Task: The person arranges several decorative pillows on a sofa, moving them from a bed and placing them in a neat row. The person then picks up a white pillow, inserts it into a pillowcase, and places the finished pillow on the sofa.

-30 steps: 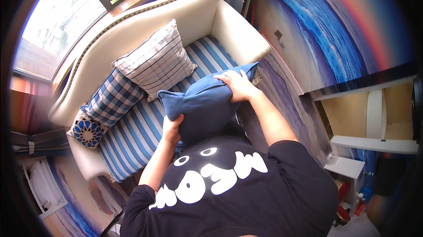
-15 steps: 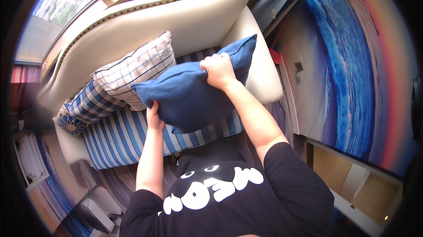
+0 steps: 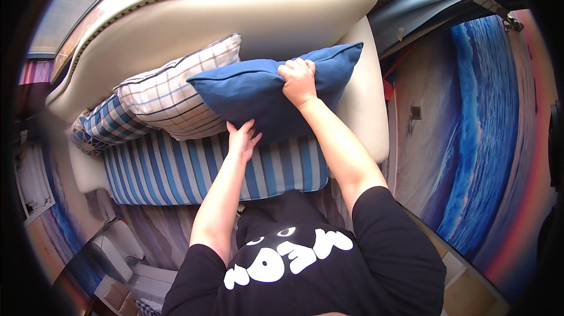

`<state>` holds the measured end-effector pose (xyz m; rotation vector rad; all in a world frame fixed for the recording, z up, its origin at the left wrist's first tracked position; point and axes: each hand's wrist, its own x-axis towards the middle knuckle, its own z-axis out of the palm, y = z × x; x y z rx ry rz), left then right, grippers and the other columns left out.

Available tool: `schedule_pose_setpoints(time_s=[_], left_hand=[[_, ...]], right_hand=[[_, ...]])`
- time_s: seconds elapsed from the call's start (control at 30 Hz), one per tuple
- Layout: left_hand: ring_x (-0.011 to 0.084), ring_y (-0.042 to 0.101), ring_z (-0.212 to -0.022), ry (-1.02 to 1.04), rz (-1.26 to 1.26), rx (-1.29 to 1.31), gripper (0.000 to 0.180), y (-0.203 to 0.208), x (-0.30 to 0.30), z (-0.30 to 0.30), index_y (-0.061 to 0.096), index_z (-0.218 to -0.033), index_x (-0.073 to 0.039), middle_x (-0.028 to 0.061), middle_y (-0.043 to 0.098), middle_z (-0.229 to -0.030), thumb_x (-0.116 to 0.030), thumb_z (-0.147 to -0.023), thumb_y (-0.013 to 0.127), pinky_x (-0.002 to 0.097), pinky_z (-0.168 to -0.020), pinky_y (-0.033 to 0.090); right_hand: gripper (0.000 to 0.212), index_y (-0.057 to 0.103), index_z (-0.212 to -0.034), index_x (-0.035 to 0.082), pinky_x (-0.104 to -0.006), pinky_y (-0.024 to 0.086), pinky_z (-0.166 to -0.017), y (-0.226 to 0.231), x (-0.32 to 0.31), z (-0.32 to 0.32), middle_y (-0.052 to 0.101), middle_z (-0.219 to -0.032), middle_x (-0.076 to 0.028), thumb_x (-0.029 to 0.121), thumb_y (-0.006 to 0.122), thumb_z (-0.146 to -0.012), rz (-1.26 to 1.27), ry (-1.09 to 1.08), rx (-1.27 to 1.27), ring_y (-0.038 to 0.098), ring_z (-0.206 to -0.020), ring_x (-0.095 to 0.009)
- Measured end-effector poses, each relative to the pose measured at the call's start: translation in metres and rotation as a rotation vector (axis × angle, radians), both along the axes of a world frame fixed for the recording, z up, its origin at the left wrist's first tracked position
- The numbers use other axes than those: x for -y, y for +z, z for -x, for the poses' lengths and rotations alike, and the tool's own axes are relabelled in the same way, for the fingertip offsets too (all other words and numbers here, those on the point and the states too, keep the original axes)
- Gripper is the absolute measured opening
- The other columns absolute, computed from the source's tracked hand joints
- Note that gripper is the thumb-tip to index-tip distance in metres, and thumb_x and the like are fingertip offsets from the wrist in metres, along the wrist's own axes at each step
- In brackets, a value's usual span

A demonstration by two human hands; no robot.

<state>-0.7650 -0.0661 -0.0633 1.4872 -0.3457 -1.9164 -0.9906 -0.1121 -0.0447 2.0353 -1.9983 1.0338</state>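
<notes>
Cream sofa (image 3: 276,19) (striped seat (image 3: 276,169)), sea-print wall (image 3: 464,139), blue cushion (image 3: 252,89)

1. Left grip (image 3: 242,139): toward 9 o'clock from the view's centre, its fingers (image 3: 248,124) parted and loosely extended, pointing roughly to 12 o'clock.
2. Left forearm (image 3: 218,195): bare, slanting from 7 o'clock up to a nearly straight wrist (image 3: 237,155).
3. Right grip (image 3: 298,82): near 12 o'clock, fingers curled in and clenched, apart from the left.
4. Right forearm (image 3: 335,138): bare, reaching from 4 o'clock and pointing toward 11 o'clock.
5. Both arms stretch forward.
</notes>
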Motion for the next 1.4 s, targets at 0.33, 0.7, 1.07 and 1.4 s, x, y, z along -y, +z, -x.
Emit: schedule_pose_setpoints(time_s=[0.33,0.7,1.07,1.4], left_hand=[[0.041,0.004,-0.147,-0.059,-0.006,-0.093,0.083,-0.037,0.041,0.007,0.003,-0.151,-0.031,0.0153,0.007,-0.16,-0.03,-0.092,0.061,0.0575,-0.114,0.012],[0.025,0.059,-0.111,-0.008,0.052,-0.131,0.04,0.0,-0.052,-0.059,0.047,-0.131,-0.006,0.0167,0.06,-0.124,-0.034,-0.104,0.038,0.038,-0.097,0.048],[0.0163,0.063,-0.091,0.054,0.034,-0.056,0.024,0.074,-0.261,-0.28,0.06,-0.108,-0.007,0.0065,0.066,-0.1,-0.027,-0.099,0.052,0.0305,-0.079,0.05],[0.0126,0.063,-0.089,0.487,0.268,0.071,0.02,0.203,-0.478,-0.504,0.058,-0.114,-0.011,0.0026,0.066,-0.101,-0.02,-0.098,0.05,0.0299,-0.078,0.05]], right_hand=[[0.055,0.038,-0.142,0.01,-0.056,0.016,-0.116,-0.042,0.009,-0.02,0.032,-0.149,-0.014,0.009,0.048,-0.088,-0.456,-0.31,-0.09,0.022,-0.144,-0.035],[0.061,0.036,-0.143,-0.001,-0.0439,0.036,-0.109,-0.003,-0.151,-0.185,0.046,-0.138,-0.026,0.005,0.051,-0.084,-0.499,0.386,0.497,0.044,-0.129,-0.042],[0.024,0.067,-0.11,0.002,-0.0332,0.054,-0.08,0.106,-0.254,-0.323,0.068,-0.103,-0.015,0.013,0.06,-0.089,-0.738,0.646,0.56,0.068,-0.09,-0.025],[0.029,0.061,-0.119,0.003,-0.0294,0.052,-0.083,0.21,-0.385,-0.595,0.07,-0.1,-0.01,0.009,0.061,-0.09,-1.15,1.414,0.397,0.066,-0.093,-0.016]])
